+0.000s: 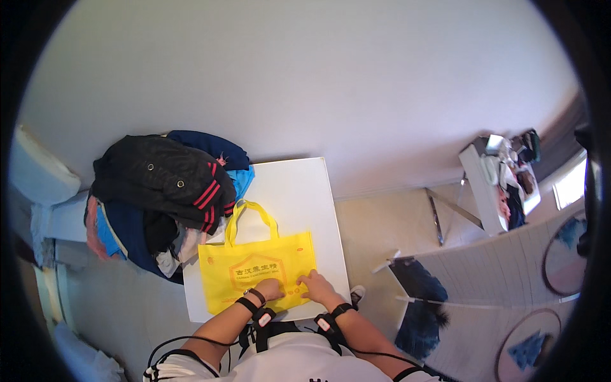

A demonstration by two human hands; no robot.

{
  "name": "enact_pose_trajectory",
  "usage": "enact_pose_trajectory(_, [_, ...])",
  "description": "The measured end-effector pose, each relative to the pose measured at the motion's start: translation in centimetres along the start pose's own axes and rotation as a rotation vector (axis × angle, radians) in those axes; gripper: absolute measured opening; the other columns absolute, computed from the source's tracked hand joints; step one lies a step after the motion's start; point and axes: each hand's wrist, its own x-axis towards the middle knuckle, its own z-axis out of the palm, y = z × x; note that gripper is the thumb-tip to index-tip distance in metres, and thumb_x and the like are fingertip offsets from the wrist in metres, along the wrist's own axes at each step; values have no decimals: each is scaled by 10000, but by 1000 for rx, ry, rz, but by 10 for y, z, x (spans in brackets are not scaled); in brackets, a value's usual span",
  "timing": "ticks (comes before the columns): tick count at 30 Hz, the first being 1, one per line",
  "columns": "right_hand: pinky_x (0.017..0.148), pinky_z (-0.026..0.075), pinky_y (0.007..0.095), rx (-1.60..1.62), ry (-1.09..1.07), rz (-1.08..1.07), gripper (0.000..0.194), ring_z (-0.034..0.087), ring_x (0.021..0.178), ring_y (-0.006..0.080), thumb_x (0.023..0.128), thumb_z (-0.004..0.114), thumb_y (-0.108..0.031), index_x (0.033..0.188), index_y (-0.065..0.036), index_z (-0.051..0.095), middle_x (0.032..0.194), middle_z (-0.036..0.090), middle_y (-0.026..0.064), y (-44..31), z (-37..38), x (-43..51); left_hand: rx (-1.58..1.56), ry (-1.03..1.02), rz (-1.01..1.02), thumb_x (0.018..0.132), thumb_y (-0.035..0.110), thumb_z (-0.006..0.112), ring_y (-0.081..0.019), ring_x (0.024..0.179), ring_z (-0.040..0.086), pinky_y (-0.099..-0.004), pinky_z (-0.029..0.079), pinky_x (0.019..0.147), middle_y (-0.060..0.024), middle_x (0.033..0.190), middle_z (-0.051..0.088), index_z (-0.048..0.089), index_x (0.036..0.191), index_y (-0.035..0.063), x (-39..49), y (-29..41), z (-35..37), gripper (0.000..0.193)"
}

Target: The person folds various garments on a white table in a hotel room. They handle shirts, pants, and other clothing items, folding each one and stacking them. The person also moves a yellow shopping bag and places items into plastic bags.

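Note:
A yellow non-woven tote bag (219,277) lies flat on a white table, its printed face upward and one handle loop (261,213) spread toward the wall. The print includes writing inside an orange hexagonal outline. My left hand (271,289) rests on the lower middle of the bag, knuckles up; its fingertips are mostly hidden beneath it. At the bag's right edge, my right hand (317,288) touches the fabric with thumb and fingers spread. Both wrists wear black straps with small devices.
A heap of clothes, topped by a black jacket (157,167) with red-striped cuffs, covers the left of the white table (300,191) and overhangs its edge. A second table (482,191) with clothes stands at far right. A patterned curtain (472,267) hangs to the right.

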Motion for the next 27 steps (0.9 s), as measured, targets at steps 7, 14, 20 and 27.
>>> enact_pose_trajectory(7, [912, 461, 403, 85, -154, -406, 514, 525, 1105, 354, 785, 729, -269, 1247, -145, 543, 1156, 517, 166, 68, -18, 4, -171, 286, -544, 659, 472, 765, -385, 907, 655, -436, 522, 802, -260, 900, 670, 678, 930, -23, 21, 81, 27, 571])
enact_pose_trajectory(14, [870, 493, 420, 135, -374, -293, 355, 625, 1001, 335, 843, 632, -281, 1127, -68, 623, 1051, 659, 186, 151, -60, -15, -268, 356, -805, 622, 418, 799, -365, 951, 658, -405, 534, 845, -232, 995, 678, 681, 966, -5, 31, 109, 30, 558])
enact_pose_trajectory(20, [792, 520, 406, 114, -310, -341, 329, 660, 877, 327, 817, 636, -305, 1036, -60, 662, 910, 691, 159, 135, -69, -4, -338, 425, -789, 689, 312, 711, -363, 899, 666, -414, 533, 795, -227, 943, 685, 708, 922, 20, 33, 136, 58, 373])
enact_pose_trajectory(27, [746, 516, 384, 21, -272, -504, 358, 651, 800, 310, 776, 682, -269, 1001, 7, 650, 840, 674, 177, 104, -50, 21, -372, 512, -934, 723, 412, 729, -303, 974, 658, -395, 524, 833, -151, 1000, 696, 725, 977, 94, -9, 148, 72, 407])
